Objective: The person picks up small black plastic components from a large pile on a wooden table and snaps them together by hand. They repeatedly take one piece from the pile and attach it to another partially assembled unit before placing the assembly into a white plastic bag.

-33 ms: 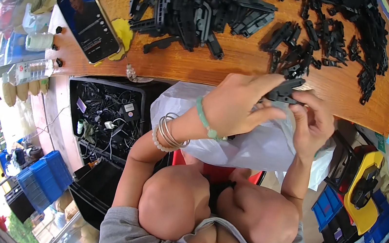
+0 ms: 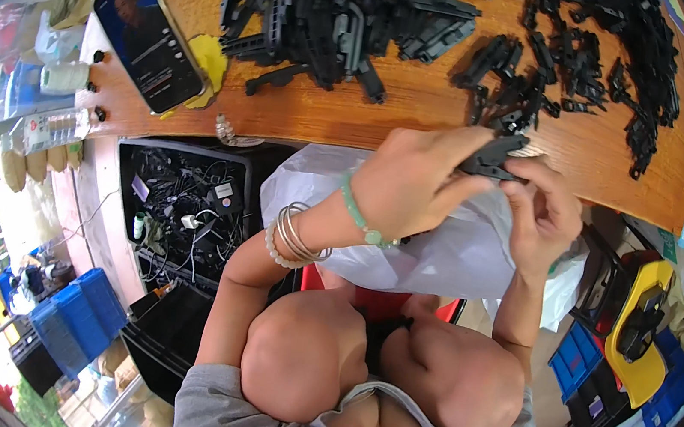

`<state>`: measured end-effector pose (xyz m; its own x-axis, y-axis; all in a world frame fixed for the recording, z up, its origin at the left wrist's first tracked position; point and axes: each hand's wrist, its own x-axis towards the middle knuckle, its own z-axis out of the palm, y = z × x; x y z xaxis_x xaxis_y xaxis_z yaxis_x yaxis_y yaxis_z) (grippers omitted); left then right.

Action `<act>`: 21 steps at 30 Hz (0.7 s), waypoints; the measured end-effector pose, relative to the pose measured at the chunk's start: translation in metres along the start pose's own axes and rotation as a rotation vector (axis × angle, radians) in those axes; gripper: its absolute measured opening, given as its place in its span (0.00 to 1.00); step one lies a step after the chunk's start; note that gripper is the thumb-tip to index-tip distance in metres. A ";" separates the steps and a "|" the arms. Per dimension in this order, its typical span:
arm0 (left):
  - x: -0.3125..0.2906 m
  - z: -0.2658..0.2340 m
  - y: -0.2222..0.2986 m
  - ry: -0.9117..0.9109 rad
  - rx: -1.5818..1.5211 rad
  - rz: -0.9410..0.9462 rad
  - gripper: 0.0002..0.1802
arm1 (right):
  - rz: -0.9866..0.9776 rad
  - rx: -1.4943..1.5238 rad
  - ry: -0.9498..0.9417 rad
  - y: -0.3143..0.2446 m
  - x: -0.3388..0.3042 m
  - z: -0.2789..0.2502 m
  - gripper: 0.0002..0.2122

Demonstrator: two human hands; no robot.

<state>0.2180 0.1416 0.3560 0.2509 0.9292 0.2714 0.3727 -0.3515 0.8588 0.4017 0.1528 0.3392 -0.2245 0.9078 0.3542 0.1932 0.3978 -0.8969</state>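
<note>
The left hand (image 2: 411, 179) is pinching one end of a single black plastic part (image 2: 489, 159) between thumb and fingers, and the right hand (image 2: 548, 213) is closing its fingertips around the other end; the part is sitting just off the near edge of the wooden table (image 2: 411, 117), above a white plastic bag (image 2: 429, 270) that is draping over the lap, its contents too hidden to tell. One black bin (image 2: 250, 193), left of the bag, is holding tangled cables (image 2: 178, 179), a white adapter (image 2: 189, 221) and a black box (image 2: 224, 195). On the table, one phone (image 2: 151, 37) is lying left of a heap of black plastic parts (image 2: 324, 21) too jumbled to count, while three small black pieces (image 2: 98, 56) are lining the left edge.
</note>
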 end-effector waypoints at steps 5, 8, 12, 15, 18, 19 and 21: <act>-0.009 -0.008 -0.008 -0.019 -0.039 -0.051 0.19 | -0.103 -0.181 -0.030 -0.004 0.006 0.001 0.15; -0.008 -0.008 -0.012 -0.087 -0.038 0.015 0.19 | -0.094 -0.214 -0.107 -0.005 0.012 -0.007 0.19; -0.006 -0.007 -0.009 -0.103 -0.019 0.057 0.18 | -0.083 -0.120 -0.143 -0.003 0.003 -0.003 0.17; -0.006 -0.007 -0.008 -0.119 -0.004 0.041 0.17 | -0.077 -0.149 -0.106 -0.002 0.001 -0.001 0.16; -0.005 -0.008 -0.006 -0.136 0.072 0.021 0.17 | -0.059 -0.147 -0.096 0.001 -0.004 -0.001 0.15; -0.005 -0.008 -0.006 -0.138 0.022 0.010 0.17 | -0.038 -0.146 -0.099 0.001 -0.005 -0.001 0.15; -0.005 -0.007 -0.007 -0.142 -0.029 0.001 0.16 | -0.024 -0.116 -0.100 0.000 -0.002 -0.001 0.14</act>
<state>0.2082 0.1405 0.3517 0.3756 0.9027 0.2099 0.3472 -0.3470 0.8712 0.4028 0.1510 0.3391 -0.3235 0.8823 0.3420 0.2943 0.4373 -0.8498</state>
